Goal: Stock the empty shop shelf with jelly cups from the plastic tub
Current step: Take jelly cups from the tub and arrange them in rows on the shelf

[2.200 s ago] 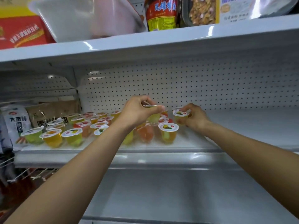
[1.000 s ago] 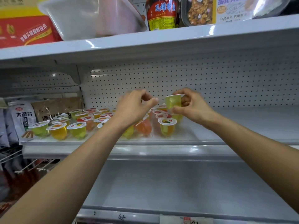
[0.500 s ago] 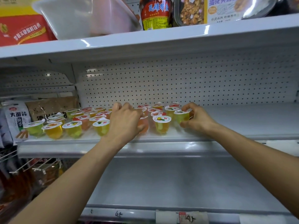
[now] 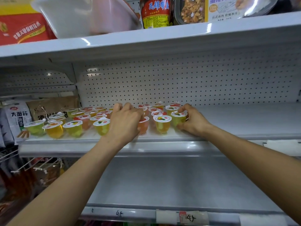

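Note:
Several jelly cups with white lids stand in rows on the middle white shelf, filling its left half. My left hand is curled over a pink jelly cup in the front row; the grip itself is hidden behind the hand. My right hand holds a green jelly cup standing at the right end of the front row, thumb on its lid edge. The translucent plastic tub sits tilted on the top shelf, upper left.
Snack bags lie at the left end of the middle shelf. A red box, a red pouch and a packaged tray stand on the top shelf. The lower shelf is bare, with price tags on its front rail.
Both hands came down from in front of the pegboard to the front row. The right hand set its green cup down at the row's right end. The left hand lowered onto a pink cup.

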Demonstrator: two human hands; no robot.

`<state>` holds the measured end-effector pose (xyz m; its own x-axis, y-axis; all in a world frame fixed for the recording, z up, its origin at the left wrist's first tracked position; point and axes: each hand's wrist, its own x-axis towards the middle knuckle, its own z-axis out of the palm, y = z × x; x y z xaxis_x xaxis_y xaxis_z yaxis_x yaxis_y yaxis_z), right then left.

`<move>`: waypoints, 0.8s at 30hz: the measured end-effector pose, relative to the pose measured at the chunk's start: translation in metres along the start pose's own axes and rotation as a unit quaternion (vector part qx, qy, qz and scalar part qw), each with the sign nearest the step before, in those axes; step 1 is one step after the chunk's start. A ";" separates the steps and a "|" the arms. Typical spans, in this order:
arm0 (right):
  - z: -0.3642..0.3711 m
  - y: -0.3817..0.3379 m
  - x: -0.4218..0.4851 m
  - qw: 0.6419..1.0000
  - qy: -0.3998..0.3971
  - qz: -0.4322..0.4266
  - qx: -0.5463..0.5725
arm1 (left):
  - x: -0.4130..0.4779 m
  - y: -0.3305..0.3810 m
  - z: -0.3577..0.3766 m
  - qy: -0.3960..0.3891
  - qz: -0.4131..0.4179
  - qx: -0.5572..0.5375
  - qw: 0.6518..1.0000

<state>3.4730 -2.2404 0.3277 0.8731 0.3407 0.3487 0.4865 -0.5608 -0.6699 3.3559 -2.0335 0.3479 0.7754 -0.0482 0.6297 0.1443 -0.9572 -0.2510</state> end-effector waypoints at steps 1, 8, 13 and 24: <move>0.000 0.000 0.000 1.000 -0.001 -0.001 -0.005 | 0.000 0.001 0.000 -0.004 0.000 0.001 1.000; -0.008 0.000 -0.021 0.998 0.026 -0.024 -0.057 | -0.008 0.003 -0.007 -0.025 -0.014 -0.017 0.999; -0.020 0.006 -0.073 0.975 0.124 -0.147 -0.115 | -0.049 0.021 -0.022 0.053 -0.039 -0.093 0.993; 0.044 0.018 -0.184 0.944 -0.045 -0.271 -0.182 | -0.244 0.047 -0.018 -0.102 -0.127 -0.172 0.971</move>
<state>3.3198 -2.2799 0.2230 0.4952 0.7058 0.5066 0.8539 -0.5028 -0.1342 3.1625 -2.0724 0.1958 0.8526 0.2264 0.4710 0.1600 -0.9711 0.1772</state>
